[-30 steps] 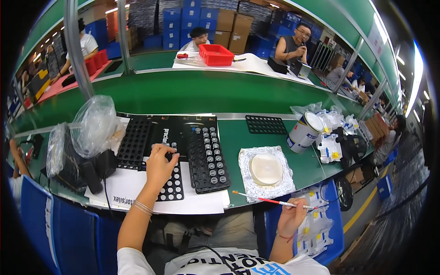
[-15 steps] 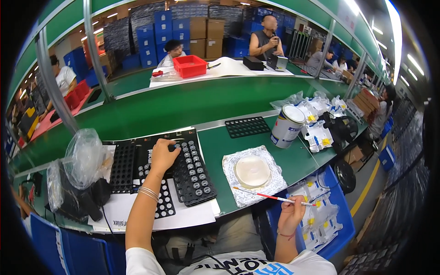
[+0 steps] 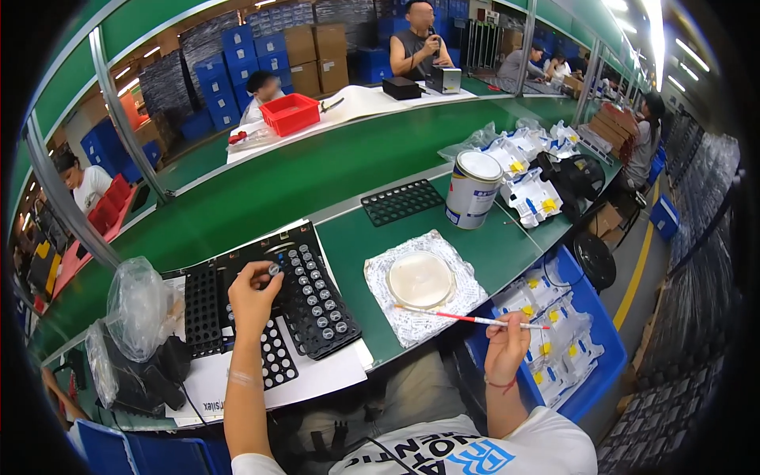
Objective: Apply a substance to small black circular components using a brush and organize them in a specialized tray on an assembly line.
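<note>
Right fingers (image 3: 517, 318) pinch the brush (image 3: 463, 318) near its rear

A bold line of black lettering and a blue letter-like emblem crossed the front of the person's white cloth T-shirt (image 3: 467, 453), clear enough to read in part between the folds. One dark printed word, partly legible, stood near the front edge of the flat white paper sheet (image 3: 198, 389) under the black plastic tray with round holes (image 3: 277, 354). Fine dark print covered the crumpled white paper (image 3: 380, 294) beneath the round cream-coloured dish (image 3: 422, 279), too small to read. The white-and-blue cylindrical metal can (image 3: 473, 196) bore a label whose print was likewise illegible.
</note>
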Demonstrator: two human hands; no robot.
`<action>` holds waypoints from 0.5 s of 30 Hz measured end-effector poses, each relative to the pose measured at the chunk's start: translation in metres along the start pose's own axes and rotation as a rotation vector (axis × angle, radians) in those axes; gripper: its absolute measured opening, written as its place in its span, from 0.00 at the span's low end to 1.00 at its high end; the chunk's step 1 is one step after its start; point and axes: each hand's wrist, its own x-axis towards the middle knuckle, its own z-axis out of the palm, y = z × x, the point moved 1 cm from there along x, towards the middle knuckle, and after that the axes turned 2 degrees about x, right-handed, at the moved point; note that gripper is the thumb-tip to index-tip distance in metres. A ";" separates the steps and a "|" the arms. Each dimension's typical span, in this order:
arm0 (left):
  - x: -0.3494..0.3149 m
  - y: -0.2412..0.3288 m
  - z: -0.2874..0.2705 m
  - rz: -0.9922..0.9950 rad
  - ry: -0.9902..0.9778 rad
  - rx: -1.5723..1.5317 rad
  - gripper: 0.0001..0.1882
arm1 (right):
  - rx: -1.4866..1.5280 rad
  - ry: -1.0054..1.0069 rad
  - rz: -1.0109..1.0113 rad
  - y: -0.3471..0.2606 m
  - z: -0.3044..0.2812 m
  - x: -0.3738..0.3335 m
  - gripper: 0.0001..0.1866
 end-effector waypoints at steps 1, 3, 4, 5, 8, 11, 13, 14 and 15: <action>-0.014 0.005 -0.009 0.000 -0.007 -0.030 0.12 | -0.020 0.005 -0.016 -0.001 0.001 0.001 0.09; -0.044 0.017 -0.022 0.020 -0.032 -0.055 0.13 | -0.054 0.016 -0.059 0.000 0.000 0.004 0.09; -0.060 0.026 -0.028 0.034 -0.047 -0.043 0.13 | -0.085 0.018 -0.085 -0.001 0.001 0.005 0.09; -0.078 0.029 -0.033 0.033 -0.049 -0.045 0.14 | -0.116 0.017 -0.109 -0.002 0.003 0.006 0.09; -0.130 0.036 -0.042 -0.037 -0.075 -0.091 0.14 | -0.265 -0.008 -0.247 -0.003 0.003 0.009 0.09; -0.182 0.037 -0.045 -0.143 -0.036 -0.226 0.17 | -0.422 -0.076 -0.406 -0.003 0.001 0.013 0.09; -0.209 0.036 -0.040 -0.231 -0.054 -0.354 0.16 | -0.460 -0.148 -0.493 -0.002 0.009 0.014 0.10; -0.221 0.035 -0.033 -0.371 -0.085 -0.389 0.13 | -0.507 -0.185 -0.533 -0.002 0.011 0.013 0.10; -0.229 0.037 -0.028 -0.483 -0.132 -0.467 0.14 | -0.543 -0.164 -0.543 -0.001 0.014 0.011 0.12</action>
